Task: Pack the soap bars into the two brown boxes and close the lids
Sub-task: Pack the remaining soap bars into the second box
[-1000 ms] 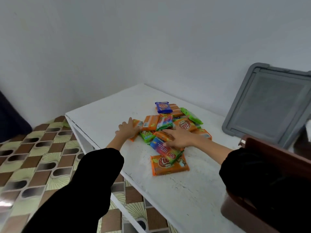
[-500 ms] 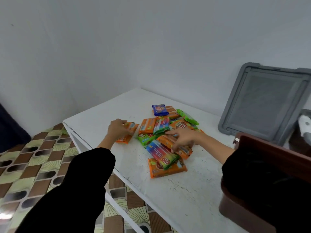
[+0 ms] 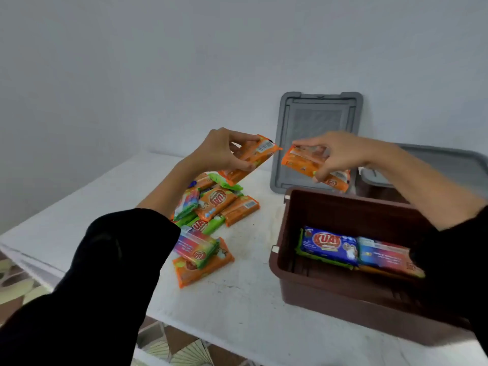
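Note:
My left hand grips an orange soap bar in the air above the pile. My right hand pinches another orange soap bar above the far edge of the open brown box. Inside that box lie a blue bar and a red-and-blue bar on top of others. A pile of wrapped soap bars lies on the white table, left of the box. A second box at the back right is mostly hidden behind my right arm.
A grey lid leans upright against the wall behind the box. Another grey lid lies at the back right. The table's front-left edge drops to a patterned tile floor.
Both hands rose off the pile, each carrying an orange bar, and moved right toward the brown box. The camera turned right, so the open box came into view.

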`<action>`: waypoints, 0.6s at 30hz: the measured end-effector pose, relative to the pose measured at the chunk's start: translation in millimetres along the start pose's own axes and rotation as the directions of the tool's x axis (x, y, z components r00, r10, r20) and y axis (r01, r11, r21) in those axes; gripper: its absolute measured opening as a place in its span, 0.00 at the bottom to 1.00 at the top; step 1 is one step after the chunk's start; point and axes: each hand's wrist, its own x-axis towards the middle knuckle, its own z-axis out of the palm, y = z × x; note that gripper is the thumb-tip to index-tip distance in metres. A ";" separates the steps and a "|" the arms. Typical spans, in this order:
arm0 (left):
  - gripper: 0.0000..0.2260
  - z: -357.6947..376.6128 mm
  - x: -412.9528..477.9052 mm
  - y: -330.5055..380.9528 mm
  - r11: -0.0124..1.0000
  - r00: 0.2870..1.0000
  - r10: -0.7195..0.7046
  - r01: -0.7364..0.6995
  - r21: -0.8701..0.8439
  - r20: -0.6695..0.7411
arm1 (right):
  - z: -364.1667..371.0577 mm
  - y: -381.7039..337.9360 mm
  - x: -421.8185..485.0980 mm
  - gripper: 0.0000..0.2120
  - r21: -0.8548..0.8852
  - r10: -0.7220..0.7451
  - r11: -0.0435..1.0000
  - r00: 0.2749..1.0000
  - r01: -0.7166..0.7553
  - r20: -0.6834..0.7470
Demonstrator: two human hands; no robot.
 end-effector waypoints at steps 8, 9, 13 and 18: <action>0.29 106.4 21.8 79.2 0.928 0.836 0.347 -0.371 -0.027 0.425 | 43.9 79.6 -79.3 0.45 0.000 0.247 0.968 0.959 -0.249 0.140; 0.29 118.1 21.2 84.0 0.913 0.799 0.367 -0.407 -0.020 0.476 | 50.9 85.4 -87.3 0.44 -0.024 0.265 0.964 0.953 -0.264 0.144; 0.32 161.9 19.6 92.8 0.817 0.687 0.358 -0.558 0.144 0.632 | 84.7 98.1 -104.4 0.35 -0.183 0.319 0.937 0.943 -0.298 0.097; 0.32 191.0 19.5 90.0 0.680 0.617 0.289 -0.671 0.298 0.732 | 120.2 100.4 -101.2 0.32 -0.218 0.316 0.929 0.947 -0.298 0.052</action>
